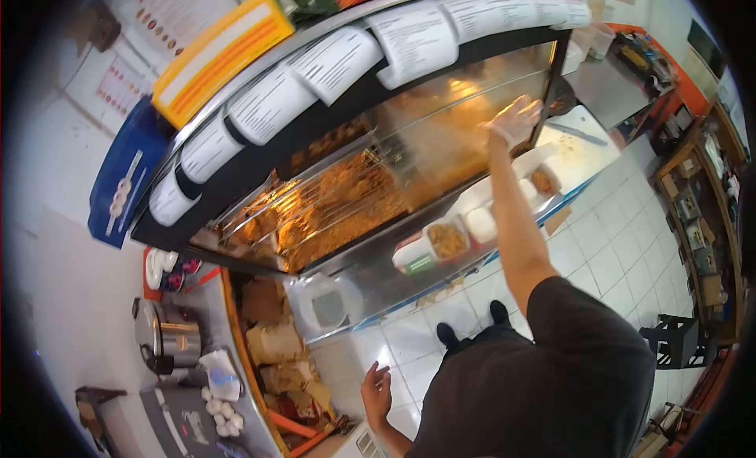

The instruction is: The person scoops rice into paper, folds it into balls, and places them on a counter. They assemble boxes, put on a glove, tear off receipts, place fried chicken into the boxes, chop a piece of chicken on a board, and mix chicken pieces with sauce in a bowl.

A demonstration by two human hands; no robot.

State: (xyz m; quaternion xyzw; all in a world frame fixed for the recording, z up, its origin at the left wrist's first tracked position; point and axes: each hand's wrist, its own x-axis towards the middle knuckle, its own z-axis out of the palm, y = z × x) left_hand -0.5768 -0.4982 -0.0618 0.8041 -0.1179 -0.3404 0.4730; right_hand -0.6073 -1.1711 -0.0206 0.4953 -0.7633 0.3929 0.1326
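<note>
- Toward 2 o'clock, the right hand (513, 121), in what looks like a clear glove, reaches with fingers spread at the glass near the end of the food cabinet (250, 165); whether it grips anything, I cannot tell.
- At 6 o'clock, the left hand (376, 389) hangs over the floor, fingers loosely curled, well apart from the right.
- Across the centre toward 10 o'clock, browned food (346, 194) lies on the cabinet's racks.
- Just off centre toward 4 o'clock, a carton of food (446, 241) stands on the counter ledge.
- At 2 o'clock, beyond the right hand, a knife (577, 133) lies on a white board (583, 155).
</note>
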